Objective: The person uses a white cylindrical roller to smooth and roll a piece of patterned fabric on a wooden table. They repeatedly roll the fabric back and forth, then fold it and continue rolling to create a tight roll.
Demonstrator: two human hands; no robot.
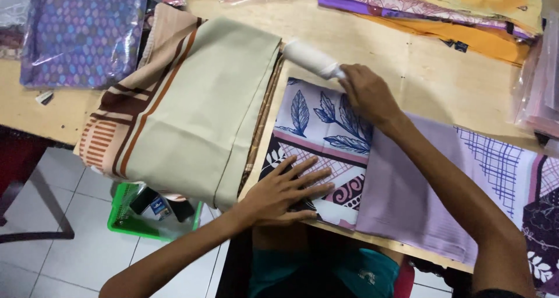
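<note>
My left hand lies flat with fingers spread on a folded lilac cloth printed with dark blue leaves, near the table's front edge. My right hand is closed around the handle of a white lint roller, whose head rests at the cloth's far corner. A plain lilac panel of the same cloth runs to the right under my right forearm.
A stack of folded beige and brown striped cloths overhangs the wooden table on the left. Bagged purple fabric lies at far left, orange and purple fabrics at the back right. A green basket stands on the tiled floor.
</note>
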